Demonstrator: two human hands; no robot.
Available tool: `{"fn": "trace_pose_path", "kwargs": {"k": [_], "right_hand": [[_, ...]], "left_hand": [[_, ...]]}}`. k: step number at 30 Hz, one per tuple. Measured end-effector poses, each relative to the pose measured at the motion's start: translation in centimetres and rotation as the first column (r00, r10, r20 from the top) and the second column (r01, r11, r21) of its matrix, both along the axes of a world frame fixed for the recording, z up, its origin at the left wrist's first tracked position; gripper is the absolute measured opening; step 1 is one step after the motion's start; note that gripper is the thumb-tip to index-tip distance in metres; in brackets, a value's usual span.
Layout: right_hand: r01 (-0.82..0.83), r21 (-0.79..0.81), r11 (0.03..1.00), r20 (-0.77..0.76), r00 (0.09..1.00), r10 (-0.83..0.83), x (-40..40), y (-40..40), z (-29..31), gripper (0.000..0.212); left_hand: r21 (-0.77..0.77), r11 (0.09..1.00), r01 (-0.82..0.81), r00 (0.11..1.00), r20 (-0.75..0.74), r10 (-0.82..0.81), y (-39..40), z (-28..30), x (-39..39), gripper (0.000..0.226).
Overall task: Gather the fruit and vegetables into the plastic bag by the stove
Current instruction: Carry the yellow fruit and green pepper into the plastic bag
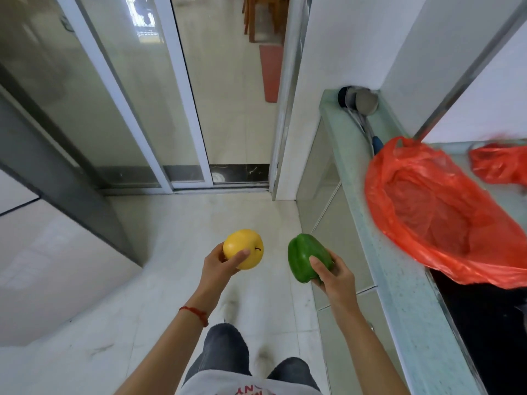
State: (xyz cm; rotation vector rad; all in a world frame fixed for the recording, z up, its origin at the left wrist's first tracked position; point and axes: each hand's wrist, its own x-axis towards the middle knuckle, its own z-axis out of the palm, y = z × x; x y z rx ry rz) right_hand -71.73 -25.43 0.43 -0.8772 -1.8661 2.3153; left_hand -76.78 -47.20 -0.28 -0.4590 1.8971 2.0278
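Kitchen counter (399,280) holds red bag (433,212) | left hand (219,266) grips yellow apple (242,248) | right hand (333,275) grips green pepper (303,256)

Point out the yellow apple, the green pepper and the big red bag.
yellow apple (242,246), head view, its top.
green pepper (302,256), head view, its side.
red bag (427,212), head view, inside its open mouth.

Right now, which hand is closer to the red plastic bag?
Right. The right hand, holding the green pepper, is just left of the red bag; the left hand, with the yellow apple, is farther left.
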Motion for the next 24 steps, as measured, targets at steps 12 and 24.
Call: {"fn": "trace_pose_path", "kwargs": {"k": [12, 24], "right_hand": [[0.396, 0.044, 0.917, 0.021, 0.917, -0.397, -11.0, -0.2, -0.5, 0.028], [0.824, 0.093, 0.558, 0.057, 0.555, -0.83, -6.6, 2.7, 1.1, 0.039]], "left_hand": [[-0.031, 0.919, 0.392, 0.92, 0.001, -0.392, 3.5, 0.0, -18.9, 0.058], [-0.115, 0.567, 0.815, 0.571, -0.002, -0.821, 16.7, 0.4, -22.3, 0.049]]}}
